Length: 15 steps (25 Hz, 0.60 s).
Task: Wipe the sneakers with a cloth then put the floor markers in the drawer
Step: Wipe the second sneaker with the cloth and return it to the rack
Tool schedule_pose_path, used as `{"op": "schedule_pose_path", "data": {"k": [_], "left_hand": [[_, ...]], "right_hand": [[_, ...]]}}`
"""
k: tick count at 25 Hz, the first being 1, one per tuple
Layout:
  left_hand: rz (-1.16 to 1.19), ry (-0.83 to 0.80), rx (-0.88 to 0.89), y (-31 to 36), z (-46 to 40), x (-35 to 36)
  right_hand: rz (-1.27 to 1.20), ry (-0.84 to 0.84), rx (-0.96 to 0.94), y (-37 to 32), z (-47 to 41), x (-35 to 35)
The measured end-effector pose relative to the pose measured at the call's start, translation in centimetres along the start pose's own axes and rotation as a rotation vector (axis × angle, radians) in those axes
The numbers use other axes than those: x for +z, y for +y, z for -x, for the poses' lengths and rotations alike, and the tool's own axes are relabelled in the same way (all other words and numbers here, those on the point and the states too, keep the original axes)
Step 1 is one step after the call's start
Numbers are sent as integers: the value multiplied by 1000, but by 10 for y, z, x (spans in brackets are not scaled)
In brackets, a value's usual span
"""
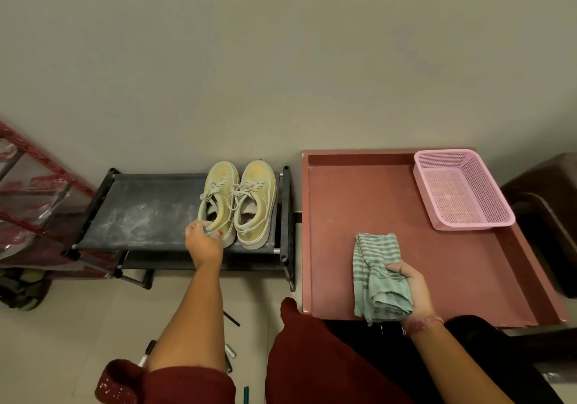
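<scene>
text: none legible | sneakers (237,204): no readable brand | pink basket (462,190): no label

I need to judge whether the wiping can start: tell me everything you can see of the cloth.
The cloth is soft woven fabric, pale green with grey-green stripes, crumpled and loosely folded rather than spread flat. Its far part rests on the reddish-brown tray surface; its near end bunches in the right hand, whose fingers curl around it. A frayed edge shows near the wrist. It is apart from the sneakers and the pink basket.
</scene>
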<state>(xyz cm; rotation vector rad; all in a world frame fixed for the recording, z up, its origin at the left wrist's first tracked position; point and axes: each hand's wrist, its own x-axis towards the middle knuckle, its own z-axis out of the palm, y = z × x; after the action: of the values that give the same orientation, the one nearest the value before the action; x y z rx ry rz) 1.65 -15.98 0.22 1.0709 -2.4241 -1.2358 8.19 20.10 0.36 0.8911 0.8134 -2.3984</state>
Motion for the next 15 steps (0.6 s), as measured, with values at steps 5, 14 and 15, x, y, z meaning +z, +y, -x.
{"op": "schedule_pose_path", "data": {"k": [5, 14, 15], "left_hand": [[0, -128, 41, -16, -12, 1], [572, 150, 76, 46, 116, -23], [606, 69, 67, 54, 138, -17]], "right_hand": [[8, 45, -19, 1, -2, 3], [-68, -19, -15, -11, 43, 23], [-51, -12, -39, -12, 45, 24]]}}
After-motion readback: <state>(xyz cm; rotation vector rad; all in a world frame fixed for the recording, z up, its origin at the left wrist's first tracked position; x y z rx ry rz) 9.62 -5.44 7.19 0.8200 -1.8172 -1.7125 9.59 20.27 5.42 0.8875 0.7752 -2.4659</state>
